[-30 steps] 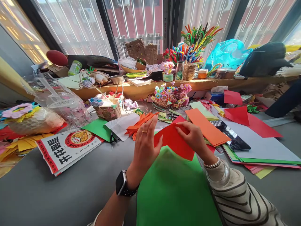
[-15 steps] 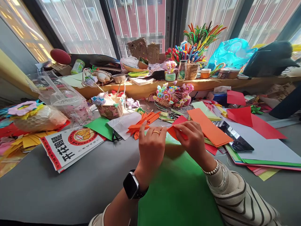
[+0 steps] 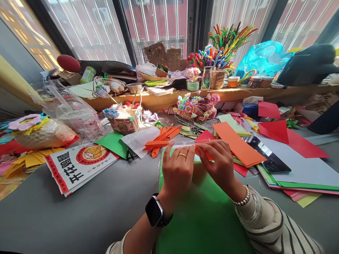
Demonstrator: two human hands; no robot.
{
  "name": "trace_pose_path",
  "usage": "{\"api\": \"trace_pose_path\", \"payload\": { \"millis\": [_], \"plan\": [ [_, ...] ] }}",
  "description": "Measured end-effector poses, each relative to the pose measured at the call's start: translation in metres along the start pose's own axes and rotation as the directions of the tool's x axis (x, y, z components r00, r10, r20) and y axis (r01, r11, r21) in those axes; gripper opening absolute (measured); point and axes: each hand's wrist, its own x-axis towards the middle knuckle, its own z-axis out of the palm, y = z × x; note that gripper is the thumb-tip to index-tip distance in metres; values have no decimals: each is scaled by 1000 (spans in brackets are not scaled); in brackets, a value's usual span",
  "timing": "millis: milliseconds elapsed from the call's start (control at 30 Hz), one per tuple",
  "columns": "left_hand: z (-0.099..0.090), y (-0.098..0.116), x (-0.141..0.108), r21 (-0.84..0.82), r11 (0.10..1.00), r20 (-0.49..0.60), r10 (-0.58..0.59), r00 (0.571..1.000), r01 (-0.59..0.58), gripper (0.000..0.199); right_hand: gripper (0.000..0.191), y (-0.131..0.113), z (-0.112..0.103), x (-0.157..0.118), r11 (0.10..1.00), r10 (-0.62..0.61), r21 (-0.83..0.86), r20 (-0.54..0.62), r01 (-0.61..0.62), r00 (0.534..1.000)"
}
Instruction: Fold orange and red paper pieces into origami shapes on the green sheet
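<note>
Both hands meet over a glossy green mat [image 3: 203, 215], pinching a small piece of orange paper [image 3: 196, 150] between them. My left hand [image 3: 178, 164] is closed with its fingers curled at the paper's left side, hiding that part. On the other side, my right hand [image 3: 218, 164] grips the paper between thumb and fingertips. Just beyond my left hand lies a pile of folded orange paper strips [image 3: 169, 133]. Flat orange paper rectangles [image 3: 238, 144] are stacked to the right of my right hand.
A black phone [image 3: 270, 157] rests on white and coloured paper sheets [image 3: 309, 171] at right. A printed paper bag [image 3: 79, 165] lies left, near a green sheet [image 3: 112, 143]. Behind are a flower basket [image 3: 194, 107], a patterned box [image 3: 125, 121] and a crowded windowsill [image 3: 159, 100].
Both hands have shifted slightly right and closer together. Less of the orange paper shows between them, and both still grip it.
</note>
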Motion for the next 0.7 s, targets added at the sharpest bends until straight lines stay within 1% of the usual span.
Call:
{"api": "trace_pose_path", "payload": {
  "millis": [167,333,700],
  "plan": [
    [-1,3,-1,-28,1000,-34,-11,999,10,14,12,-2,-2,-1,1000,-2,19,-16,2,1000],
    [-2,3,-1,-47,999,-24,-15,1000,14,13,11,-5,-5,0,999,-8,31,-51,10,999],
    [-3,5,-2,-63,998,-6,-21,1000,21,16,13,-8,-5,0,999,25,37,-46,-23,999]
  ]
}}
